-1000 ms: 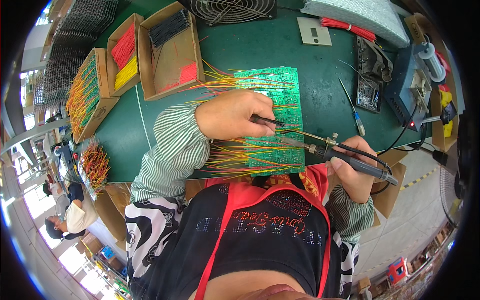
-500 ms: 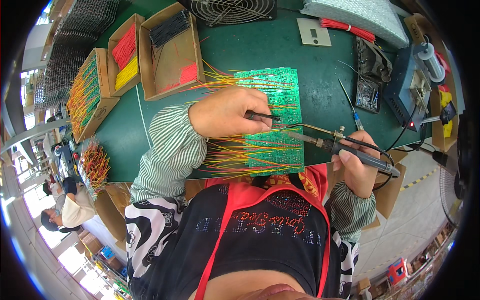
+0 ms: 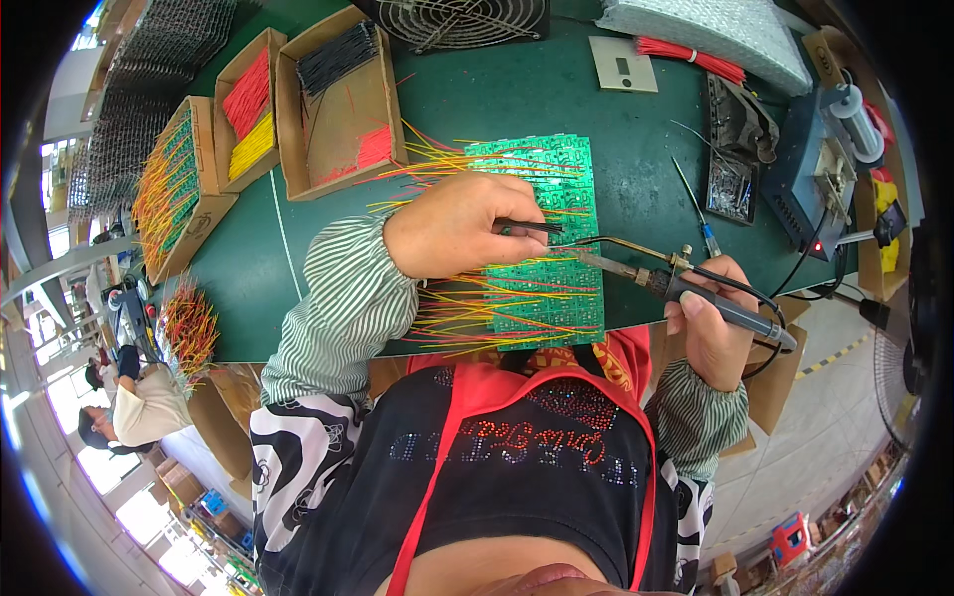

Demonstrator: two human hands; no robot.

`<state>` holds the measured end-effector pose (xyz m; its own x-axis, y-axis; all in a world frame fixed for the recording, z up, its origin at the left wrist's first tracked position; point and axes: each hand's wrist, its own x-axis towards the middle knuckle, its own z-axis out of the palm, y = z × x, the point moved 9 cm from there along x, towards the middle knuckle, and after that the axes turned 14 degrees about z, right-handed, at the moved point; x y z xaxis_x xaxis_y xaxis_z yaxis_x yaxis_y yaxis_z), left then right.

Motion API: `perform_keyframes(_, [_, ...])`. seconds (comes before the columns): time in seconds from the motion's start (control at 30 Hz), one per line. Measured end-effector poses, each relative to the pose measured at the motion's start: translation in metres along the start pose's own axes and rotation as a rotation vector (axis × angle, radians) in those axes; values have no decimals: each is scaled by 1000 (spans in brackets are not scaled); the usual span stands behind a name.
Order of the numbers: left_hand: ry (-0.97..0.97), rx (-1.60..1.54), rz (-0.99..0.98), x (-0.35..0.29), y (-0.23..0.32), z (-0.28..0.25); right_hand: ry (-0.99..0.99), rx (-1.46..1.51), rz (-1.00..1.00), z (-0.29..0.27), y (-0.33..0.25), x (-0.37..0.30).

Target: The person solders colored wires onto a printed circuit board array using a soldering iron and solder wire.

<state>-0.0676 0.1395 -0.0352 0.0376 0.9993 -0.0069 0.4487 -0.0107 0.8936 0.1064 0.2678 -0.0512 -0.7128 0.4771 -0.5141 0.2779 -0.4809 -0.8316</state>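
Observation:
A green circuit board panel (image 3: 568, 189) lies on the table, with red and yellow wires (image 3: 467, 310) sticking out across its left side. My left hand (image 3: 462, 226) is over the panel's left part, closed on a small bunch of black wires (image 3: 532, 226) whose ends point right. In my right hand (image 3: 714, 328) is a soldering iron (image 3: 735, 316) with a thin curved feed tube clamped along it. Its tip reaches left over the middle of the panel, close to the fingers of my left hand. Whether the tip touches the board I cannot tell.
Cardboard trays of black and red wires (image 3: 338, 62), red and yellow wires (image 3: 248, 94) and mixed wires (image 3: 171, 194) stand at the left. A fan (image 3: 459, 20) is at the back. At the right are a screwdriver (image 3: 708, 233), a black parts tray (image 3: 733, 189) and a blue soldering station (image 3: 800, 204).
My left hand has shifted slightly right, and the black wires show more beyond its fingers. The iron has tilted a little, its feed tube moving slightly up. A person in the background leans differently.

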Motion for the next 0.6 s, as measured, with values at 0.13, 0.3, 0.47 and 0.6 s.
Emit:
perform_keyframes(0.13, [11,7,29,1,1,0,2,0,-15,-1,-1,0])
perform_keyframes(0.3, [24,16,22,2,0,-3,-2,20,-42,-2,-4,1])
perform_keyframes(0.47, [53,35,47,-1,-3,-4,25,18,-19,-5,-3,2])
perform_keyframes(0.6, [53,80,16,-4,0,-10,53,25,-16,-7,-4,3])
